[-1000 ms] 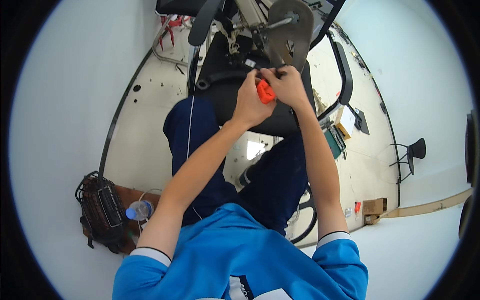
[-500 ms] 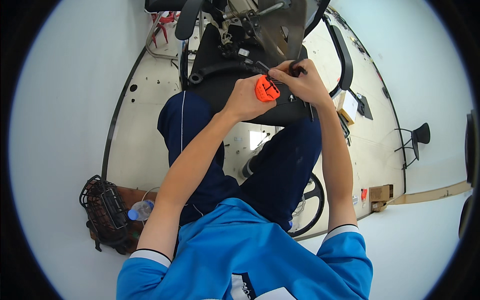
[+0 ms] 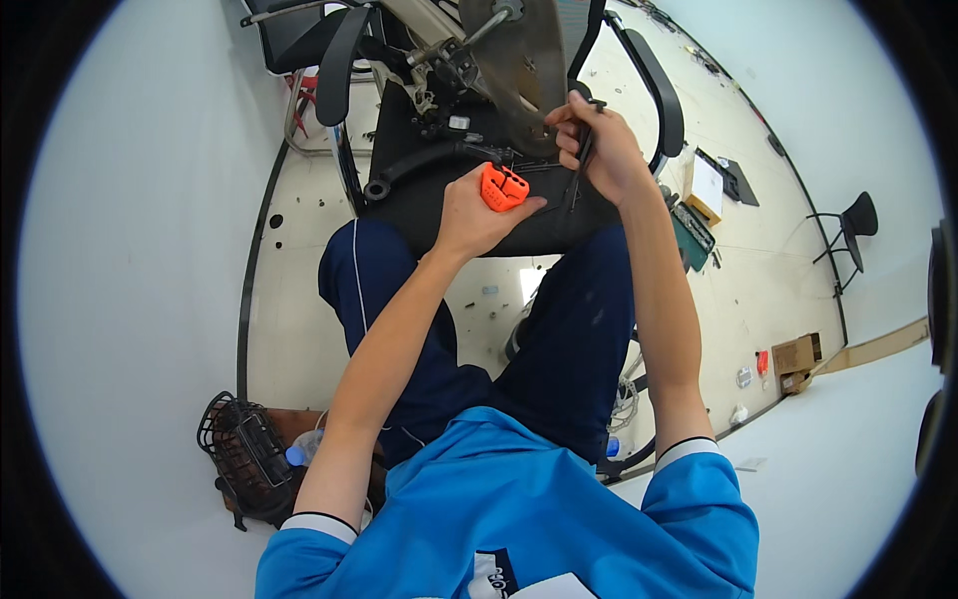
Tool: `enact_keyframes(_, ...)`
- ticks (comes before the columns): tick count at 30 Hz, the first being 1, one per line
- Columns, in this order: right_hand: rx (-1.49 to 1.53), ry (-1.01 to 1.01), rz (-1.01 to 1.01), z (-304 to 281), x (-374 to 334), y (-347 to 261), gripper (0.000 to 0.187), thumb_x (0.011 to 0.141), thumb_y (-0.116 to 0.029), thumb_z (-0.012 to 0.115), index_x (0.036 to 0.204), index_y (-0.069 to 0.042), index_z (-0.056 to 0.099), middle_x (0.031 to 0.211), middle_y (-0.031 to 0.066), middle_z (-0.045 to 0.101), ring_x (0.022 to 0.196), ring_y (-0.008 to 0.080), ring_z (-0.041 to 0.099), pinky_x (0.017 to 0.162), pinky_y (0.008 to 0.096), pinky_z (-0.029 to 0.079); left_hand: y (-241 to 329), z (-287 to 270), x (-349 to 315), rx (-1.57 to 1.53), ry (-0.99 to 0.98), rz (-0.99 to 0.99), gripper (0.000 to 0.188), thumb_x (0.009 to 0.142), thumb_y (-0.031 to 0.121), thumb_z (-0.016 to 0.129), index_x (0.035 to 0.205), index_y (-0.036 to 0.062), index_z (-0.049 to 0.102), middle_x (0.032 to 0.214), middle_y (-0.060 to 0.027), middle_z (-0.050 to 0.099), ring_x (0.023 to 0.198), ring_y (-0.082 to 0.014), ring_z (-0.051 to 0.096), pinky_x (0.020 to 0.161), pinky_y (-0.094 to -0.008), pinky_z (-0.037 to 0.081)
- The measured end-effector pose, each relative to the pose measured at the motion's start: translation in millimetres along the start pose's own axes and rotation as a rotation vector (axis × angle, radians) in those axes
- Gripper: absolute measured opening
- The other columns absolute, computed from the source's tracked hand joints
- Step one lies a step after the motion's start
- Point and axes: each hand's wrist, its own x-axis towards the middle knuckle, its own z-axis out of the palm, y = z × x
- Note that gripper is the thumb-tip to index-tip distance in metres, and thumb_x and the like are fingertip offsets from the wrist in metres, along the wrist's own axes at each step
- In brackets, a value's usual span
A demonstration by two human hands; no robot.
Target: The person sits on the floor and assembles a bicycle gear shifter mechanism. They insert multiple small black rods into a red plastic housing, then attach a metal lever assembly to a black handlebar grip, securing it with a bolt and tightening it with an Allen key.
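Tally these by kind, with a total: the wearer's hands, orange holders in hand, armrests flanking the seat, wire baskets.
Hands (left hand, right hand): 2
Orange slotted holder, in hand: 1
Black armrests: 2
Black wire basket: 1
Total: 6

The whole room is filled with bright, white light. The left wall [image 3: 130, 250] and the right wall [image 3: 838, 130] are softly lit and pale. A shiny white spot [image 3: 530, 283] is made by light on the floor [image 3: 299, 260], between the legs of the dark trousers [image 3: 574, 319]. On the black seat [image 3: 514, 237], the small tools [image 3: 541, 168] are blurred, but the orange holder [image 3: 504, 188] is shown clearly. Straight lines are bent toward the sides, and the corners are covered in black.
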Motion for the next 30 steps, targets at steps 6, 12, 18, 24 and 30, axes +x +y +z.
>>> enact_keyframes(6,-0.405,0.158,-0.202,-12,-10,-21,0.059,0.099,-0.051,0.049,0.082,0.002,0.066,0.066,0.0017,0.051,0.063,0.0089,0.055,0.062,0.0337,0.062,-2,2,-4,0.008,-0.016,-0.016,0.045,0.067,0.029,0.089,0.069,0.0029,0.053,0.061,-0.0058,0.057,0.055,-0.0163,0.05,0.057,-0.0302,0.046)
enact_keyframes(12,-0.787,0.174,-0.383,-12,-13,-37,0.056,0.096,-0.052,0.057,0.074,-0.001,0.068,0.057,-0.0021,0.049,0.046,0.0075,0.05,0.043,0.0224,0.044,2,3,-6,0.042,-0.039,0.0,0.045,0.067,0.031,0.09,0.07,0.0034,0.054,0.061,-0.0057,0.058,0.054,-0.0166,0.051,0.057,-0.0303,0.047)
enact_keyframes(18,-0.686,0.194,-0.4,-1,-14,-38,0.054,0.094,-0.049,0.061,0.076,0.002,0.067,0.059,0.0007,0.053,0.043,0.0092,0.054,0.039,0.0224,0.043,-4,4,-6,0.063,-0.028,0.105,0.045,0.067,0.031,0.09,0.072,0.0039,0.055,0.062,-0.007,0.059,0.053,-0.0202,0.054,0.056,-0.0309,0.048)
enact_keyframes(24,-0.599,0.16,-0.358,10,-20,-36,0.048,0.092,-0.042,0.068,0.079,0.004,0.065,0.061,0.0049,0.055,0.042,0.012,0.055,0.039,0.0234,0.045,-1,2,-7,0.07,0.016,0.115,0.045,0.067,0.03,0.091,0.069,0.0037,0.055,0.059,-0.0033,0.057,0.052,-0.0119,0.051,0.054,-0.027,0.046)
enact_keyframes(30,-0.597,0.206,-0.419,2,-25,-37,0.046,0.091,-0.04,0.069,0.079,0.004,0.066,0.06,0.0053,0.055,0.04,0.0113,0.053,0.036,0.0233,0.042,0,0,-7,0.048,0.029,0.099,0.044,0.067,0.03,0.09,0.072,0.003,0.056,0.062,-0.0066,0.059,0.054,-0.0182,0.055,0.055,-0.0301,0.048)
